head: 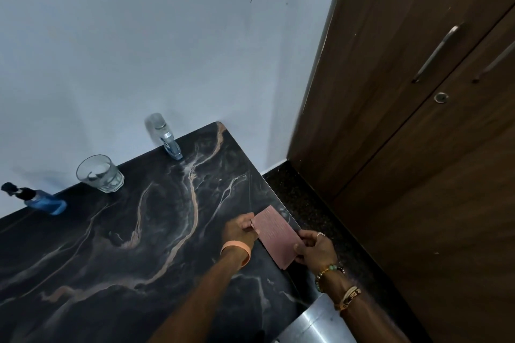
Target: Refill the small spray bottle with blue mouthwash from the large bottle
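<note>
Dark marbled surface (156, 231) set against a pale wall (139, 36), with brown wardrobe doors (418, 120) at 3 o'clock. Both hands are occupied at the near right edge. My left hand (239, 230) pinches the left edge of a pink card (274, 237) and my right hand (315, 248) pinches its right edge, thumb on top. The card lies low over the surface; I cannot tell whether it touches.

Task items stand untouched along the wall, well apart from my hands. The small spray bottle (164, 136), clear with a silver collar, is at 10 o'clock from them, its top in place. The large bottle (41, 199) of blue mouthwash is at 9 o'clock, dark cap on. A glass tumbler (100, 172) stands between the two.

Assessment: refilling has not begun; the step in hand is preparatory at most. The next move calls for releasing the card, reaching left, and opening the spray bottle before any pouring.
</note>
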Available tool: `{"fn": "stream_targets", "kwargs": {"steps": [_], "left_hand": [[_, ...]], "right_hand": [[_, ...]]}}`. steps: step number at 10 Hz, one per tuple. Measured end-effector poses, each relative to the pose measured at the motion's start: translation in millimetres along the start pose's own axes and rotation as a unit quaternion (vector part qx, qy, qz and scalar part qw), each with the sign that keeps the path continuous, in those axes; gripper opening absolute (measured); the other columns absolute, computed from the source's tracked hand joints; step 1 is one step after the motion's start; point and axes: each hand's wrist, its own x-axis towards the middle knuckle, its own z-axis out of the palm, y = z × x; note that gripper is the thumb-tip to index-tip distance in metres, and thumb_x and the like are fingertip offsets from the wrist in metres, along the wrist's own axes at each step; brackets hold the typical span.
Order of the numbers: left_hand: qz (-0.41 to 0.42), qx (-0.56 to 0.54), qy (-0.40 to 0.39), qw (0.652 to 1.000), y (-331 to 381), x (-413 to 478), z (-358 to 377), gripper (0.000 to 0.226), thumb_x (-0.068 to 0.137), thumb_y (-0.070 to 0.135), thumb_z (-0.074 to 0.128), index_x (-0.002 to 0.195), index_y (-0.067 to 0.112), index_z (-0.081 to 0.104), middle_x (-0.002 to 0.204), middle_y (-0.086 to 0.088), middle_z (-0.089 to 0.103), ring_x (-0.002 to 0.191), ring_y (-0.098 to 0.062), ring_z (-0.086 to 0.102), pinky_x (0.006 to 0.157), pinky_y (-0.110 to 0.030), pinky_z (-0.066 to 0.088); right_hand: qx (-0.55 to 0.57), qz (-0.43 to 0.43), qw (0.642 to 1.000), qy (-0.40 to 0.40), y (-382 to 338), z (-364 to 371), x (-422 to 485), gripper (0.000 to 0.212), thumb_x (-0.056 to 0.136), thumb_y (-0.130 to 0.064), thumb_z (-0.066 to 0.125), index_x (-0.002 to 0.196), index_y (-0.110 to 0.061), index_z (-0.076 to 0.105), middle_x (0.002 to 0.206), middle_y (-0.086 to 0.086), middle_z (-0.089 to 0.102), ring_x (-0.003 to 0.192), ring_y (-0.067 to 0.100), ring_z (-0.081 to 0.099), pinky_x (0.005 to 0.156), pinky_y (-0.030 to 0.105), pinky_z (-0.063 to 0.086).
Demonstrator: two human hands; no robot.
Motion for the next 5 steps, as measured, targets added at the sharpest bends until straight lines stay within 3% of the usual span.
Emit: {"fn": "stream_targets", "kwargs": {"steps": [2,3,4,5], "left_hand": [[0.000,0.010,-0.004,1.000,-12,0,1,0.050,0.076,-0.015,0.069,0.122,0.004,0.061,0.106,-0.002,0.067,0.090,-0.012,0.064,0.089,-0.032,0.054],[0.013,0.010,-0.007,1.000,-14,-1,0,0.050,0.076,-0.010,0.072,0.121,0.009,0.062,0.105,0.001,0.068,0.089,-0.002,0.063,0.085,-0.025,0.054],[0.042,0.053,0.020,0.997,-20,-3,-9,0.043,0.078,-0.001,0.074,0.117,0.016,0.066,0.110,0.005,0.068,0.097,-0.003,0.061,0.080,-0.014,0.050],[0.073,0.100,0.048,0.991,-30,-13,-22,0.035,0.081,0.003,0.072,0.111,0.021,0.068,0.111,0.007,0.067,0.099,-0.004,0.062,0.083,-0.014,0.048]], "right_hand": [[-0.045,-0.003,0.999,0.027,13,1,5,0.029,0.086,0.005,0.065,0.112,-0.007,0.065,0.094,0.003,0.065,0.081,0.018,0.065,0.069,0.034,0.059],[-0.101,-0.020,0.993,0.049,16,0,5,0.032,0.085,-0.006,0.071,0.115,-0.015,0.065,0.103,0.000,0.065,0.092,0.018,0.063,0.081,0.040,0.058],[-0.158,-0.061,0.983,0.077,20,-2,5,0.032,0.084,-0.017,0.073,0.115,-0.018,0.066,0.111,0.000,0.065,0.097,0.015,0.060,0.084,0.037,0.055],[-0.204,-0.098,0.966,0.123,26,-5,0,0.031,0.084,-0.025,0.073,0.114,-0.020,0.067,0.114,0.001,0.063,0.096,0.014,0.059,0.080,0.036,0.055]]}}
